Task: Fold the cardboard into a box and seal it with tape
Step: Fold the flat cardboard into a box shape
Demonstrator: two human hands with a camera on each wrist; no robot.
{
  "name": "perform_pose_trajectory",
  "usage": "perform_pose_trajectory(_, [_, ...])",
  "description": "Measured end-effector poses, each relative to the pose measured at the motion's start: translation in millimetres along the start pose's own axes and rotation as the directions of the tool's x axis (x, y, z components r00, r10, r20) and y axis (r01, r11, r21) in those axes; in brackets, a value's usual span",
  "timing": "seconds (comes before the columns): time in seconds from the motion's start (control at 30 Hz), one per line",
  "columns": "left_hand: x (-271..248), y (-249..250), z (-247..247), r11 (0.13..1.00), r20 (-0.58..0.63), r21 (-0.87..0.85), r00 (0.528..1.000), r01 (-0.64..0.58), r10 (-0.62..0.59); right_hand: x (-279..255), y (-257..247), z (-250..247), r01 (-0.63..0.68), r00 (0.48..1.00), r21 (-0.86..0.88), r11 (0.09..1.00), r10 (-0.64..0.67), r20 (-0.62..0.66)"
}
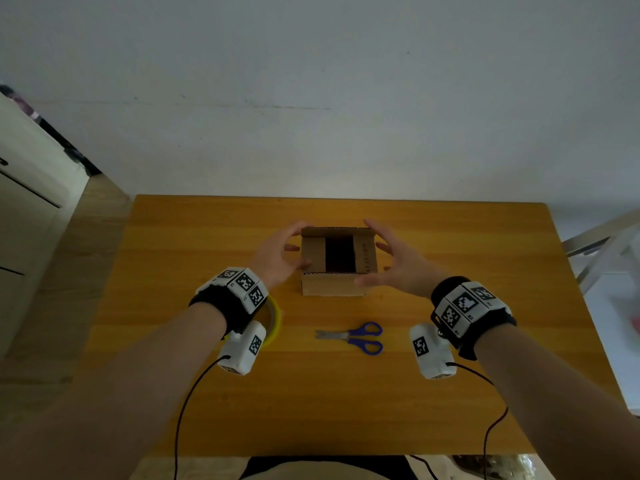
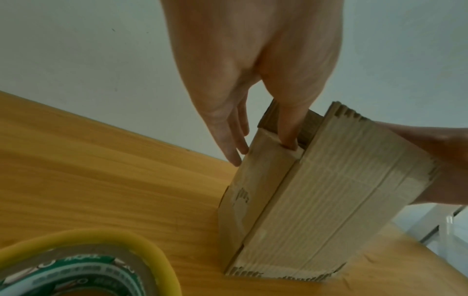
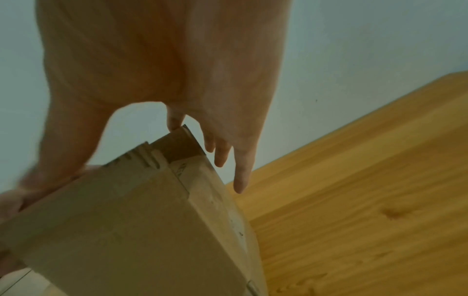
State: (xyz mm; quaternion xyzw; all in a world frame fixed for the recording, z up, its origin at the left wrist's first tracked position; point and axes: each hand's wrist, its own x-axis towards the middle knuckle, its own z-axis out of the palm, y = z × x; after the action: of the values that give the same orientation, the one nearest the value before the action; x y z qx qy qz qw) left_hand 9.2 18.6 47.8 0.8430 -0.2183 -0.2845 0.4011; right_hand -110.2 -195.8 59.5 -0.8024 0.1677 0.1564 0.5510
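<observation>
box [image 1: 334, 284] mid-frame between my hands, left [image 1: 278, 252] and right [image 1: 401, 268] both loosely open, side flaps folded in, long flaps not yet

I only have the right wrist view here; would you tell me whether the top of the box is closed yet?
Observer: Not yet. From the head view, the cardboard box has both short flaps folded in, with a dark gap between them.
Operator: Thank you. What is the left hand doing?
Observer: The left hand presses its thumb on the left short flap, fingers straight beside that wall.
Operator: Is tape within reach?
Observer: Yes, a tape roll lies on the table, just below the left wrist.
</observation>
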Motion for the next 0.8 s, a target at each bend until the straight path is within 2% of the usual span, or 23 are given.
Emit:
perform_pose_trajectory(0.23, [4,3,-2,1.000,-0.016,0.003,1.000,-0.007,0.007,1,5,5,0.035,0.997,0.031,0.999,-0.032,-0.072])
perform_pose_trajectory(0.37, [0,1,-7,0.999,0.020,-0.015,0.999,-0.048,0.049,1,11,7,0.034,0.995,0.052,0.998,-0.029,-0.091])
perform_pose_trajectory(0.53, [-7,1,-9,0.988,0.102,-0.146,0.994,0.053,-0.039,4,15,11,0.036,0.985,0.021,0.999,-0.032,-0.168])
perform_pose_trajectory(0.63, [-9,-1,-7,0.998,0.106,-0.058,0.994,0.007,-0.001,5,13,16,0.042,0.968,-0.038,0.998,-0.050,-0.247])
perform_pose_trajectory(0.8, [-5,1,-1,0.996,0.025,0.088,1.000,-0.001,-0.002,5,6,27,0.015,0.932,-0.233,0.972,-0.098,-0.349])
